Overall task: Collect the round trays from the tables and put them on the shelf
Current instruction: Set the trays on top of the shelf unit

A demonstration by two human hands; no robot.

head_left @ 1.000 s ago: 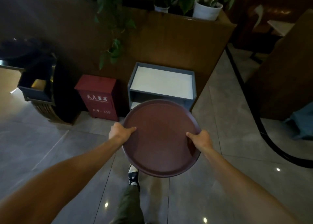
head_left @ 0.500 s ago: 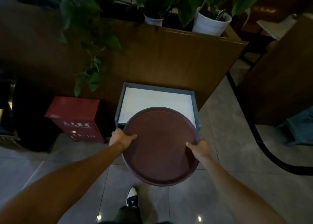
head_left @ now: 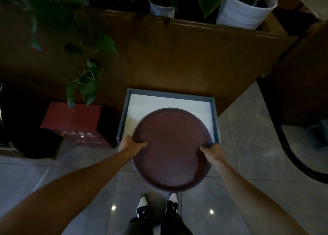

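Observation:
I hold a round dark-brown tray [head_left: 173,149] level in front of me, its far half over the low grey shelf [head_left: 215,117]. My left hand [head_left: 130,145] grips the tray's left rim, thumb on top. My right hand [head_left: 212,152] grips the right rim the same way. The shelf has a white top surface inside a raised grey frame and stands against a wooden partition. Its lower levels are hidden under the tray and the top.
A red box [head_left: 74,123] with white characters stands on the floor left of the shelf. The wooden partition [head_left: 177,57] behind carries white plant pots [head_left: 245,9] and trailing leaves [head_left: 83,78]. A dark curved base [head_left: 292,156] lies right. My shoes [head_left: 157,206] stand on grey tiles.
I have walked up to the shelf; it now lies directly below and ahead, with the tray's far half over its top. Both hands keep the same grip.

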